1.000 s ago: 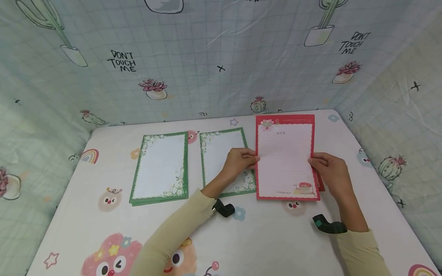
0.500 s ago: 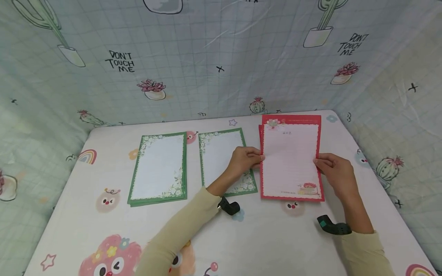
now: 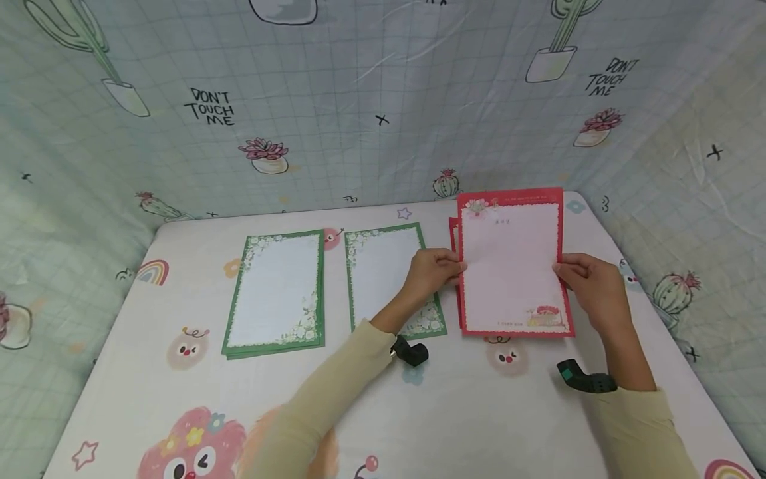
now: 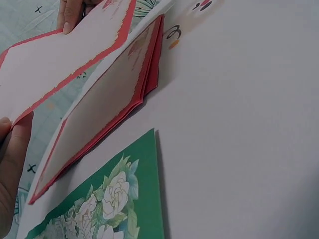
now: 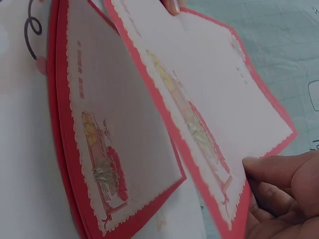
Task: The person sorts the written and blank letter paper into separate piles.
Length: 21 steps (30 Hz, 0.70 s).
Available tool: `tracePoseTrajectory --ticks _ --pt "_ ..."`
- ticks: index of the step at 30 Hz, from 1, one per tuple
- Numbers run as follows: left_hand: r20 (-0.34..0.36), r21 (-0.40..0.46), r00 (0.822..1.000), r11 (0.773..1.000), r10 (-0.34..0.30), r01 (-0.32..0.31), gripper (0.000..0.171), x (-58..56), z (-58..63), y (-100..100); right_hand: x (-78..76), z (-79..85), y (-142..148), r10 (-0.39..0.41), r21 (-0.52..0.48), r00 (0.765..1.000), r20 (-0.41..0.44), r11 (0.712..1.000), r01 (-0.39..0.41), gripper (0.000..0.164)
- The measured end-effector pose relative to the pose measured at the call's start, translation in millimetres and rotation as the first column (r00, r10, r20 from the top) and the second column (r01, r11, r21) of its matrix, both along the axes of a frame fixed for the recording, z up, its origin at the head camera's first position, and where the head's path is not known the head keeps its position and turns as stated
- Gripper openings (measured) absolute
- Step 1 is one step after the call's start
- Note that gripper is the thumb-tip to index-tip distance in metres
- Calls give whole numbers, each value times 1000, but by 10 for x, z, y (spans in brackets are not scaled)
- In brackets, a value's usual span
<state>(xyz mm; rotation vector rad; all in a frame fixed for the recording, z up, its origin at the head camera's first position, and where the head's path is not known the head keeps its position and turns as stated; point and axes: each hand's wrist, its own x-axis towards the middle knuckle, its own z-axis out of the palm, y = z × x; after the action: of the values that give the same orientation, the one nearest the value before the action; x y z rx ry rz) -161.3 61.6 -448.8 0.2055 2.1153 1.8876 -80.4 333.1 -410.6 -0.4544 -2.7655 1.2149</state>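
Note:
A red-bordered sheet of letter paper is held up by both hands over a stack of like red-bordered sheets. In the head view it hides most of that stack, whose left edge peeks out. My left hand pinches its left edge between thumb and fingers. At the right edge, my right hand pinches it the same way. Both wrist views show a gap between the lifted sheet and the stack. Handwriting near its top is too small to read.
Left of the red stack lies a green-bordered floral sheet, partly covered by my left hand and forearm. Farther left is a pile of green-bordered sheets. A cartoon-print cloth covers the table. A patterned curtain rises behind it.
Both hands have carried the red-bordered sheet to the right, then slightly up and away in the head view. The left edge of the stack beneath now shows. The green-bordered sheets have stayed put.

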Motion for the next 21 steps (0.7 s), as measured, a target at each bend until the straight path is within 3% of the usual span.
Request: tracePoseTrajectory --ticks 11,21 --pt "33 32 999 999 -2 1 15 -65 -57 57 -119 -57 46 6 -16 999 49 1000 -5 56" --pt "46 1 999 1000 -1 1 19 -140 -131 59 -201 -187 56 28 -16 996 90 1000 -27 53"
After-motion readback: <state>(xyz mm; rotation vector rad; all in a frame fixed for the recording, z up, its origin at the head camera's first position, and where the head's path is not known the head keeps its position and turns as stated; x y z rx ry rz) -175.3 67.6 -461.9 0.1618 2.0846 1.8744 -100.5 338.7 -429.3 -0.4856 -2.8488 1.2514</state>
